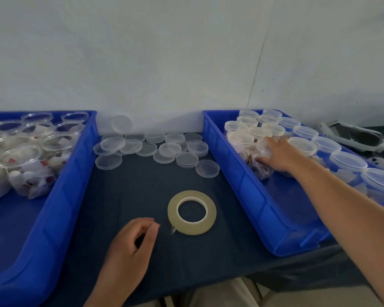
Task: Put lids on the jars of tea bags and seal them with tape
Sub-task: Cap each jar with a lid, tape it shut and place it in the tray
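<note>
A roll of clear tape [192,215] lies flat on the dark table, its loose end pointing left. My left hand [131,242] rests just left of it, fingers curled, holding nothing. My right hand [277,155] reaches into the right blue bin [248,191] and wraps over a lidded jar of tea bags [261,158] at the front of the rows. Several more lidded jars [302,138] fill that bin. The left blue bin [53,196] holds several open jars of tea bags [27,160]. Loose clear lids [155,149] are piled at the back between the bins.
A white wall rises right behind the table. One lid [120,124] leans against it. A grey and white device [353,136] lies at the far right beyond the bin. The table's front edge runs near the bottom of the view.
</note>
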